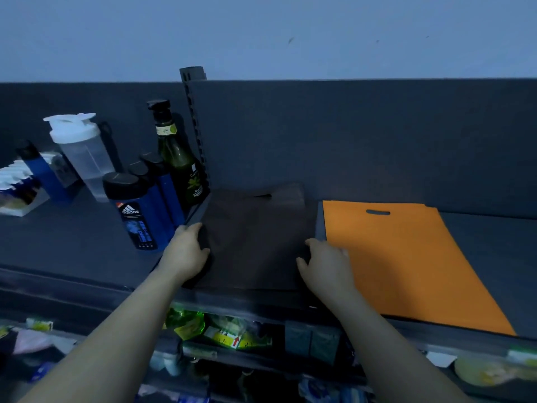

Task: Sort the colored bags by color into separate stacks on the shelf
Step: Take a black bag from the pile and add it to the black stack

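Sorting step: the brown bag is being held flat on the shelf at mid-view, its handle slot being turned to 12 o'clock; a stack of its own colour is probably being started or squared here.
Left hand: the bag's 9 o'clock edge is being gripped by the left hand, with the fingers curled round it.
Right hand: the 3 o'clock edge is being gripped by the right hand, fingers bent over it; in the dim light the fingertips are not being shown clearly.
Handling: the bag is being judged light, thin and limp, likely non-woven cloth, so it is probably best taken by both side edges or the slot to avoid folding; sliding on the smooth shelf is being expected.
Neighbour: at 3 o'clock, just beside and apart, an orange bag is being kept flat, its near corner being let over the shelf lip.
Divider: at 11 o'clock a slotted upright is being used as a stop.
Beyond, 9 to 10 o'clock: an oil bottle, blue bottles and a clear shaker are being stored.
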`<state>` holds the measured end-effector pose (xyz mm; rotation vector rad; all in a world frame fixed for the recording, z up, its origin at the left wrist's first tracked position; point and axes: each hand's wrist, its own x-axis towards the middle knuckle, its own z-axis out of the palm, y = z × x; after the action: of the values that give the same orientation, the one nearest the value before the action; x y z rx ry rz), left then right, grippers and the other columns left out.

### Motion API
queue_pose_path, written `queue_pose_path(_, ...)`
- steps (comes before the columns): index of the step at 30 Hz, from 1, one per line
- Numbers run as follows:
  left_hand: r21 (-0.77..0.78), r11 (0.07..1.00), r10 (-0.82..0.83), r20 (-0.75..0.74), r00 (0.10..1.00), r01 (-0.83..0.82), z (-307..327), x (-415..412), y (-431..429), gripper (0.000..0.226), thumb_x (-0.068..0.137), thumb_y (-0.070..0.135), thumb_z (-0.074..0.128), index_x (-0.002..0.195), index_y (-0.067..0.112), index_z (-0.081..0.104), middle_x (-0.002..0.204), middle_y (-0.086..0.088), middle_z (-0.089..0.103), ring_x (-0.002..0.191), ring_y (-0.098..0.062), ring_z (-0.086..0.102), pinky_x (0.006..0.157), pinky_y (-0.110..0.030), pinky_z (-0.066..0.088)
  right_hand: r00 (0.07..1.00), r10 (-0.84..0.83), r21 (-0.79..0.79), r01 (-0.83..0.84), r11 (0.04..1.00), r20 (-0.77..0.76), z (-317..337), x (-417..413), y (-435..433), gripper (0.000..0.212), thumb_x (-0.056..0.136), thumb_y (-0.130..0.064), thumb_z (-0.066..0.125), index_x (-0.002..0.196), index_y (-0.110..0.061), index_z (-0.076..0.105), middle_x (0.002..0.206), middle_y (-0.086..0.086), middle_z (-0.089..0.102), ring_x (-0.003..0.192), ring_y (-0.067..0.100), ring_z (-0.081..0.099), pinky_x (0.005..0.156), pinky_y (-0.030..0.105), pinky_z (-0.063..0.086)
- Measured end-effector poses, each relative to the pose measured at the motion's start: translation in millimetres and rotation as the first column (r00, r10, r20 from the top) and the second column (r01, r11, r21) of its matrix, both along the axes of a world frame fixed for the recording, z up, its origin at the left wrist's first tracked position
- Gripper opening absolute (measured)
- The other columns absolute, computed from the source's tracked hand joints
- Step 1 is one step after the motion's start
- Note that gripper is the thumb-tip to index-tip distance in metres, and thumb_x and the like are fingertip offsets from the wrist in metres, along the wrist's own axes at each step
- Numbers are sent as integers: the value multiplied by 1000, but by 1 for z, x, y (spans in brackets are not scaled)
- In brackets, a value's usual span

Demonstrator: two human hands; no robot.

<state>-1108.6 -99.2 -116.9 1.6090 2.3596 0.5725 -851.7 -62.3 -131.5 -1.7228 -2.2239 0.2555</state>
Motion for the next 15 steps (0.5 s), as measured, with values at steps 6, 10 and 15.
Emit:
queue_pose_path(6, 55, 993, -85, -235, 968, 101, 7, 11, 2, 52, 91, 21, 55, 141, 17, 43, 139, -8, 45, 118, -31, 46, 92, -38, 43, 997, -27, 65, 22, 998, 75, 8, 11, 2, 31, 93, -38, 50, 117, -20, 59, 118, 1, 58, 108, 20, 54, 97, 33, 34)
queue_pose_path(10, 188, 949, -205, -245, 948, 254, 25, 40, 9, 41, 92, 25, 55, 132, 18, 55, 131, -1, 56, 113, -24, 54, 91, -35, 46, 991, -83, 119, 71, 990, 103, 25, 33, 6, 30, 94, -35, 50, 114, -17, 61, 119, 0, 60, 111, 21, 53, 106, 32, 28)
queue_pose_path(15, 242, 892, -336, -214, 917, 383, 47, 96, 18, 39, 94, 29, 52, 132, 20, 55, 130, 2, 57, 114, -21, 53, 97, -36, 44, 980, -173, 143, 158, 977, 101, 45, 74, 1, 41, 95, -36, 49, 132, -16, 53, 135, 1, 53, 126, 20, 48, 117, 38, 19)
